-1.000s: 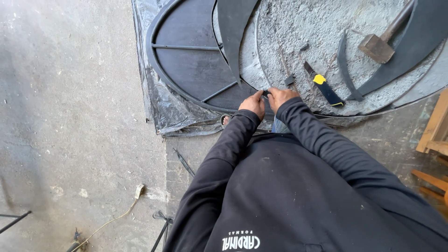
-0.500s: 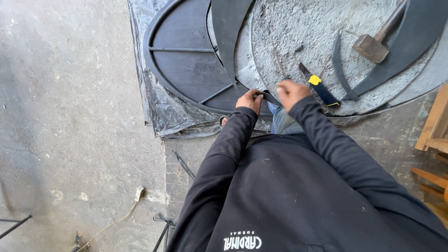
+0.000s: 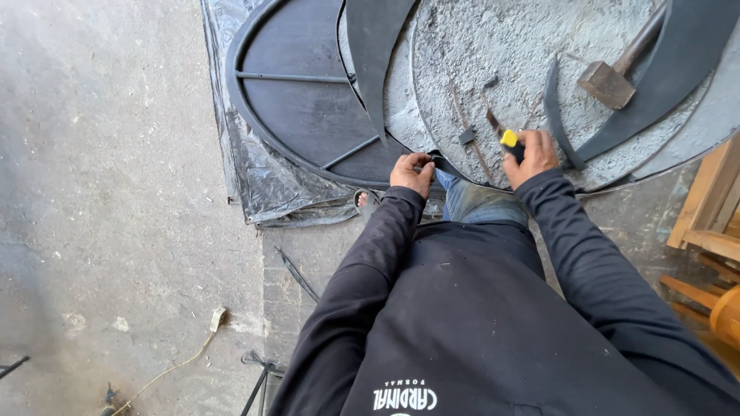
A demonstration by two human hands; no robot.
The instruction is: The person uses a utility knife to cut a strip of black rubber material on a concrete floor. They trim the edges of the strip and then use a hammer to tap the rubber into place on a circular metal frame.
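Left hand (image 3: 412,171) pinching black rubber strip (image 3: 445,163) at disc edge; right hand (image 3: 530,156) fisted round yellow-handled knife (image 3: 505,137).

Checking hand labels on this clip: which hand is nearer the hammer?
Right. The right hand, gripping a yellow-handled knife, lies just left of and below the hammer; the left hand is farther left, at the dark strip's end.

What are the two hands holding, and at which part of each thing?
The right hand grips a knife by its yellow-and-black handle. The left hand pinches the end of a dark strip at the disc's edge.
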